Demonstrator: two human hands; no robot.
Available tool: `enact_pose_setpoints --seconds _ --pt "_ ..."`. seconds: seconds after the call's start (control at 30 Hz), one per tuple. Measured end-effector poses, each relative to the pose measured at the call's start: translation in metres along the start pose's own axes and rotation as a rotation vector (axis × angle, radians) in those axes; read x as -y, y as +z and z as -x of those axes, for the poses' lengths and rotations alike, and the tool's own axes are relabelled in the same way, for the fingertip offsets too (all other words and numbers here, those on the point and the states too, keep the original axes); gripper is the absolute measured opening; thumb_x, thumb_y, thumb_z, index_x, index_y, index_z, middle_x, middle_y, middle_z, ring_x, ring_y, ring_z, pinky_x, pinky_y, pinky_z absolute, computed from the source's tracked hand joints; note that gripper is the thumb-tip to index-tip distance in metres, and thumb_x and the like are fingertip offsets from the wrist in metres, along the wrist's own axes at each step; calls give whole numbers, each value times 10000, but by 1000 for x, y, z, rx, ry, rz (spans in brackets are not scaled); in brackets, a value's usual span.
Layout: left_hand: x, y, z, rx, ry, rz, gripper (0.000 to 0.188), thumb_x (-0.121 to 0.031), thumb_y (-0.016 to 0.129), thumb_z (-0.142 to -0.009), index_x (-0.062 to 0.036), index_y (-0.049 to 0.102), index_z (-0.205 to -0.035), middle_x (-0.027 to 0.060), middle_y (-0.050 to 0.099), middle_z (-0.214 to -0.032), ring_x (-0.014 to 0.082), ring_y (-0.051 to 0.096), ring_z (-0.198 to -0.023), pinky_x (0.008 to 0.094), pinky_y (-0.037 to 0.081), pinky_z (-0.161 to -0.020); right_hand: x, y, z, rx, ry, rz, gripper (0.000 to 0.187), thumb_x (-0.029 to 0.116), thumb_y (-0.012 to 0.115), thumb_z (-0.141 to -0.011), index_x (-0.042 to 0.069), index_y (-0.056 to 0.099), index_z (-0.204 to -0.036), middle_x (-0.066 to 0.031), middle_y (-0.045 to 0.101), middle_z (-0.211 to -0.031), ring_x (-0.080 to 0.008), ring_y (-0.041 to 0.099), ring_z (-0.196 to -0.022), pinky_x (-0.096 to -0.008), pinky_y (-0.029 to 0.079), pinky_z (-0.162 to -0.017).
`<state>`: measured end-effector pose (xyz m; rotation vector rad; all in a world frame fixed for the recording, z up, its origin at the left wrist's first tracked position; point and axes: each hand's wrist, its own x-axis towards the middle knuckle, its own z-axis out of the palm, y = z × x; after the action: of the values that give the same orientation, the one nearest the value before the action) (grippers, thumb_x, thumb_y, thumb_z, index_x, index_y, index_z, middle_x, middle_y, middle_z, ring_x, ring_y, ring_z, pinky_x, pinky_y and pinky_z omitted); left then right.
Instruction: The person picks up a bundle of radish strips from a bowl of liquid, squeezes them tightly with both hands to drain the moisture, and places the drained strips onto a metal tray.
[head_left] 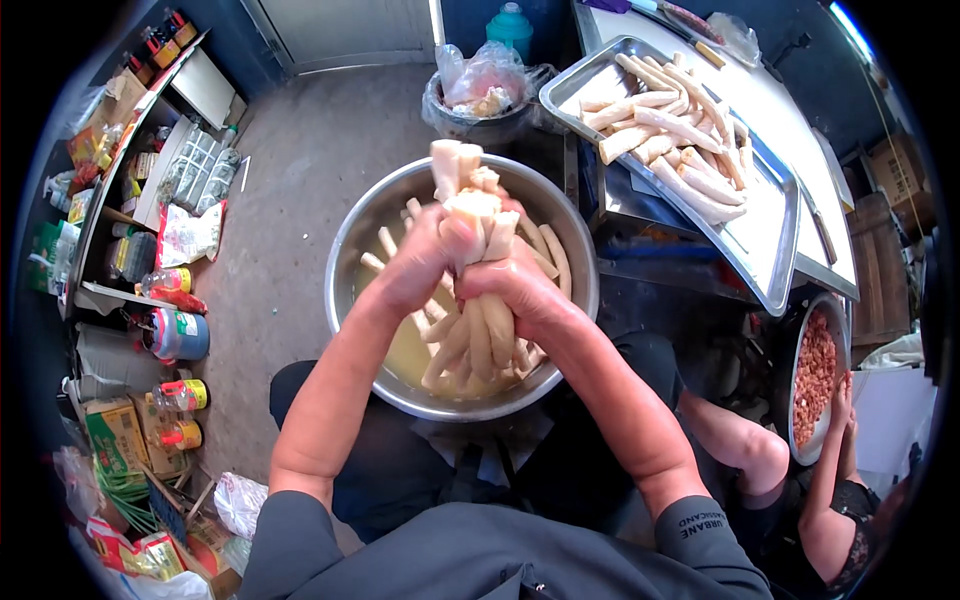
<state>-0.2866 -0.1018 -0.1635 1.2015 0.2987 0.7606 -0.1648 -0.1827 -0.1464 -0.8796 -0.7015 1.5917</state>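
Note:
Both fists are wrapped round a thick bundle of long, pale, rod-like pieces (480, 325), whose exact kind I cannot tell. My left hand (428, 258) grips from the left, and my right hand (512, 288) closes on the bundle from the right, slightly lower. Blunt ends stick up above the fists, and the lower lengths hang down and bend outward. Beneath my hands is a large round metal basin (345, 225) between my knees. It holds cloudy yellowish liquid (408, 362) with more such pieces in it. Motion blurs the tops of my fists.
A metal tray (778, 265) piled with similar pale pieces lies on a white table (835, 235), right. A bag-lined bin (480, 125) stands beyond the basin. Shelves with bottles and packages (130, 200) line the left. At right, another person's hands (843, 400) touch a pan of reddish-brown bits (815, 365).

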Motion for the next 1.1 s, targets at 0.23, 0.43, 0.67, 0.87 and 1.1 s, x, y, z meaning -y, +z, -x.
enact_pose_setpoints --seconds 0.23,0.43,0.67,0.87,1.1 --pt "-18 21 1 -98 -170 -145 394 -92 760 -767 27 611 -1112 112 699 -966 163 684 -852 286 555 -774 -12 -10 -6 10 92 81 450 4 681 -644 -9 579 -1083 -109 630 -880 -208 657 -783 -330 568 -682" --pt "-11 16 4 -171 -39 -135 277 -12 709 -752 30 603 -1003 106 683 -872 185 703 -776 306 580 -681 -14 -11 -11 111 97 264 521 81 738 -676 -10 592 -1168 -98 660 -1005 -168 630 -969 -302 509 -892" --pt "-9 14 4 -265 -30 47 197 7 653 -744 6 587 -930 64 630 -742 147 640 -610 279 540 -552 -19 -21 -17 275 125 41 759 20 844 -655 29 477 -1319 -99 647 -1074 -221 637 -1044 -376 500 -990" --pt "-8 19 4 -341 -36 7 165 13 653 -730 5 602 -887 44 621 -738 120 610 -596 265 519 -537 -28 -26 -21 317 287 30 600 -23 763 -669 -7 520 -1216 -150 648 -1009 -240 681 -880 -360 587 -785" --pt "9 15 6 -338 127 -328 220 -16 696 -712 3 641 -924 7 661 -812 64 609 -737 244 507 -645 -28 -14 -8 169 108 115 514 -40 681 -615 -13 564 -1114 -121 619 -926 -206 651 -788 -315 561 -683"
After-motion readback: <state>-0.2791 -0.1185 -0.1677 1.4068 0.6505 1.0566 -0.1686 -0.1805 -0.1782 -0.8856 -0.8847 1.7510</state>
